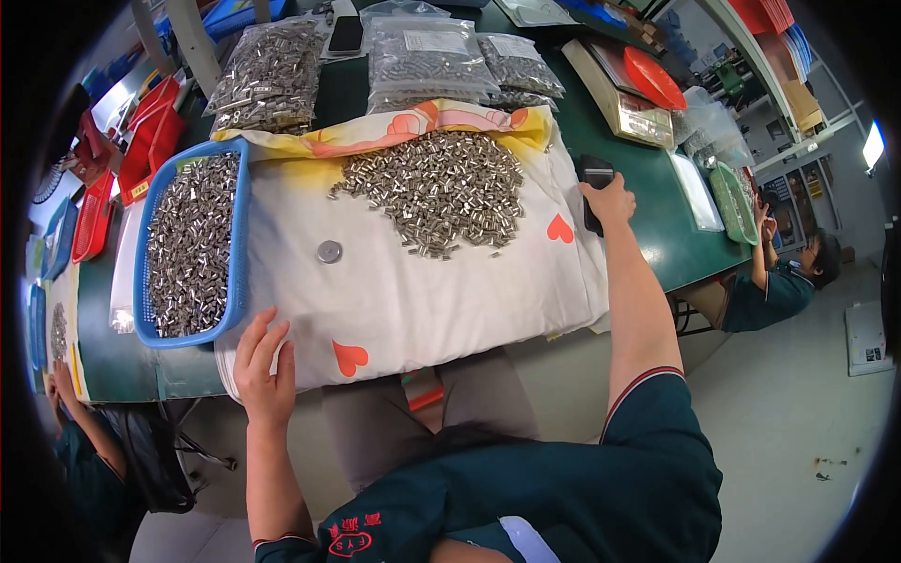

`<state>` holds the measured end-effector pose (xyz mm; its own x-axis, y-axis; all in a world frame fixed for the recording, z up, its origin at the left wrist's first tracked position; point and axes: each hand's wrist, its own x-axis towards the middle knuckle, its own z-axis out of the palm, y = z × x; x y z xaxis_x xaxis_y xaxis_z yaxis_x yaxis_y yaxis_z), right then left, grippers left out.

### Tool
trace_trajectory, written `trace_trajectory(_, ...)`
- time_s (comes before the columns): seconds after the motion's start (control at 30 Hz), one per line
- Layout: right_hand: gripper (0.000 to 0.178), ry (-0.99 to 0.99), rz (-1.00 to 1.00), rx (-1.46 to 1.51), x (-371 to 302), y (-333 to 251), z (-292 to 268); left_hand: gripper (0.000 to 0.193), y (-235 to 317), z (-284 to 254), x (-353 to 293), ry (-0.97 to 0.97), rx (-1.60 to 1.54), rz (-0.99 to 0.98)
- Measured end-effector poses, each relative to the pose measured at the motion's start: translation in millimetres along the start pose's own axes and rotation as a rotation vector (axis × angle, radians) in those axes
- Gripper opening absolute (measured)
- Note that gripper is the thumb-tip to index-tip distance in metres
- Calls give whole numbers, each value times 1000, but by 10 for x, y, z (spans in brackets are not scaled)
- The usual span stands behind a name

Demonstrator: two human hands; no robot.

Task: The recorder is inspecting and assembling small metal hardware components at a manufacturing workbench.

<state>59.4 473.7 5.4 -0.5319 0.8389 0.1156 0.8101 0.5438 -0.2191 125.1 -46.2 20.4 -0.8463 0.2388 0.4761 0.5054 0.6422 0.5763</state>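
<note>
A white cloth (300, 300) with red hearts covers the table in front of me. A heap of small silvery metal sleeves (450, 192) lies on it, with a small round metal disc (329, 251) apart to the left. At the cloth's right edge my right hand (612, 199) is closed on a black oblong object (595, 171); its exact kind does not show. Over the front left of the cloth my left hand (266, 366) hovers with fingers apart, holding nothing. Just beyond it stands a blue plastic basket (242, 235) full of similar metal sleeves.
Bulging clear bags of metal parts (427, 58) line the back, beside a black phone (346, 35). Red bins (94, 218) stand at left. On the right are a red oval tray (654, 79) and a green basket (733, 202). Co-workers sit at both sides.
</note>
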Motion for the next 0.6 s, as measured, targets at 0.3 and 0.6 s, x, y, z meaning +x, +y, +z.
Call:
trace_trajectory(0.3, 91, -54, 33, -38, -85, -70, -141, 26, 158, 111, 235, -41, -24, 51)
trace_trajectory(0.6, 17, 115, -1291, 558, -2024, -799, -39, 21, 189, 581, 797, -244, 146, 81)
